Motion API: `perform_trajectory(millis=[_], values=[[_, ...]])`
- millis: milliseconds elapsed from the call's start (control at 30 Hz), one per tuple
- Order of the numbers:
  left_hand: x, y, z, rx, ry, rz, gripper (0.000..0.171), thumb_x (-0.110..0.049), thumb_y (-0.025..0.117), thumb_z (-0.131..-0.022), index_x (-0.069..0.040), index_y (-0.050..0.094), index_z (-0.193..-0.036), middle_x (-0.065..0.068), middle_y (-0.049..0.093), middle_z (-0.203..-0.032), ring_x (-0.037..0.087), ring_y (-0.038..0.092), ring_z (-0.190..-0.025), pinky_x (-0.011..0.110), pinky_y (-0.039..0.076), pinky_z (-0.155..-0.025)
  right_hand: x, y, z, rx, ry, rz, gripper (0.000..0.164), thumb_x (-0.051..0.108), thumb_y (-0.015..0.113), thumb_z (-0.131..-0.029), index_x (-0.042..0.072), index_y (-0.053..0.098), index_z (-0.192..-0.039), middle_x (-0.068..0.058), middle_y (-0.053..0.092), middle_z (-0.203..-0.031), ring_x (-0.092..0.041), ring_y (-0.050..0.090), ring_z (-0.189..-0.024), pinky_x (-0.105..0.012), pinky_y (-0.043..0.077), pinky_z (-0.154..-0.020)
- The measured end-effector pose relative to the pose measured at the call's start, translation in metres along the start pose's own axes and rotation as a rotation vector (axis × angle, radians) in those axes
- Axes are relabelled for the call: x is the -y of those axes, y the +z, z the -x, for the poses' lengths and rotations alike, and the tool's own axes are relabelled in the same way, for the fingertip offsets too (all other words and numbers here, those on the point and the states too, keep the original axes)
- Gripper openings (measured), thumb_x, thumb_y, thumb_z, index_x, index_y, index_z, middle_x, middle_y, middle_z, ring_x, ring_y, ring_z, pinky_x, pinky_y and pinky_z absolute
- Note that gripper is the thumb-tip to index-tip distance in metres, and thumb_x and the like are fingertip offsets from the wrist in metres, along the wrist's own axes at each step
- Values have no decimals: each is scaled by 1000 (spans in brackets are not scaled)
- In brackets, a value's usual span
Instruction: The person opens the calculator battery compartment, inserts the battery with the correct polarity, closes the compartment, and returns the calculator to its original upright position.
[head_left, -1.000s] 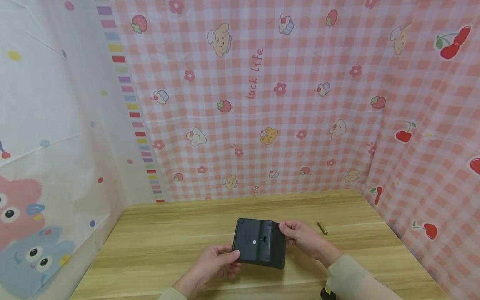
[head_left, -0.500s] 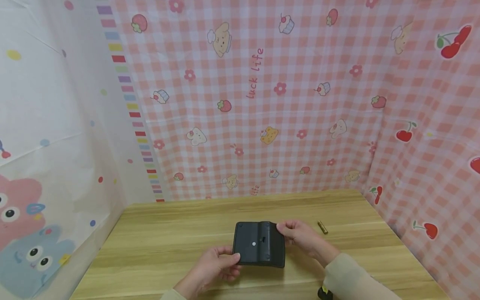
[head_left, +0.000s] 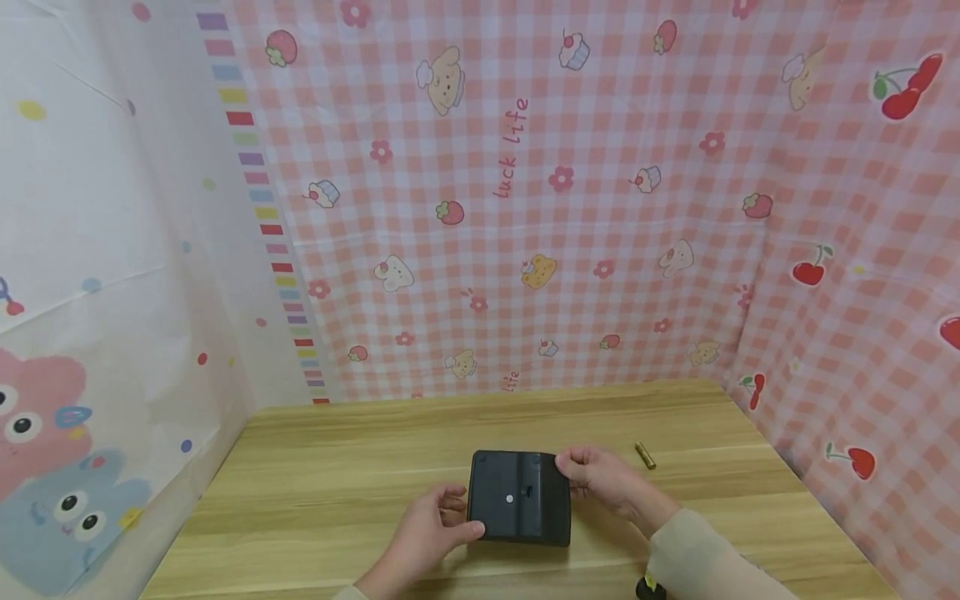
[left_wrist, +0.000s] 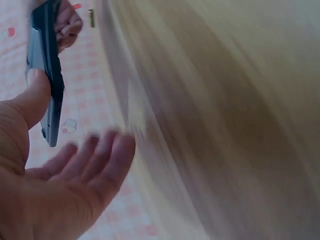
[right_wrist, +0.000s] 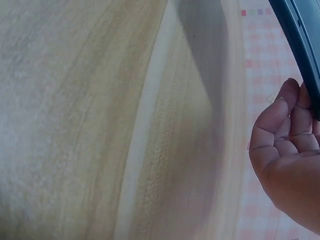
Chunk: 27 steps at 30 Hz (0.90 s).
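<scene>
A flat black calculator (head_left: 495, 492) is held up over the table with its back towards me, showing a raised ridge, a small slot and a round white sticker. My right hand (head_left: 603, 481) pinches its upper right corner, and in the right wrist view the fingers (right_wrist: 272, 120) bend in behind its edge. At the lower left corner, my left hand (head_left: 427, 531) touches it with the thumb. The left wrist view shows the left fingers (left_wrist: 107, 157) straight and spread, with a gap between them and the calculator (left_wrist: 46, 70). Its front side is hidden.
A gold battery (head_left: 645, 456) lies on the wooden table (head_left: 337, 458) beyond my right hand. Near the right sleeve, a black and yellow object (head_left: 649, 587) is partly cut off at the front. Checked pink cloth (head_left: 420, 317) hangs behind the table.
The calculator has moved slightly down towards me. My left fingers have loosened from behind it, leaving the thumb on its corner. The right hand keeps its grip.
</scene>
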<state>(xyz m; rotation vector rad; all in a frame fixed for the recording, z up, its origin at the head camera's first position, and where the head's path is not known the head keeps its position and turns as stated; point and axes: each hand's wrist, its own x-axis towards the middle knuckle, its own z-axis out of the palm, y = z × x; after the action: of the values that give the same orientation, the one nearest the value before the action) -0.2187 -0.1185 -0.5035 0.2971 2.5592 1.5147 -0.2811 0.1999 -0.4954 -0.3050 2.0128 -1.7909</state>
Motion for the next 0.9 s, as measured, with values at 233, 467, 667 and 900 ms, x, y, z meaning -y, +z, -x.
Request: perform_trajectory(millis=[233,467,667,900], values=[[-4,-5,-3,-110,315,-649,117,-51,99,-65,-7,44,-159,18,50,-161,41,52,-147,57,47,-119,0,6,2,-4,-16,46,28,26,60,-111,3,73,-102,5,76,-91,-9,66,-83,-27,55,-77],[-18,-14,-11,35,573,-1018,124,-62,96,-70,-17,33,-168,10,33,-175,37,35,-161,54,33,-131,0,13,-1,3,-18,81,27,28,61,-110,8,70,-95,8,69,-85,-9,59,-80,-27,51,-76],[-27,-15,-13,180,608,-1054,124,-59,92,-78,-17,23,-172,8,21,-180,36,27,-165,52,27,-134,0,16,-3,14,-6,74,28,31,60,-110,10,69,-93,8,67,-83,-11,57,-80,-28,49,-75],[-31,-9,-17,237,597,-1005,127,-70,85,-80,-16,17,-173,9,28,-177,34,33,-163,49,30,-133,0,18,-3,21,-15,51,26,31,60,-110,12,69,-94,10,70,-85,-9,58,-79,-27,49,-74]])
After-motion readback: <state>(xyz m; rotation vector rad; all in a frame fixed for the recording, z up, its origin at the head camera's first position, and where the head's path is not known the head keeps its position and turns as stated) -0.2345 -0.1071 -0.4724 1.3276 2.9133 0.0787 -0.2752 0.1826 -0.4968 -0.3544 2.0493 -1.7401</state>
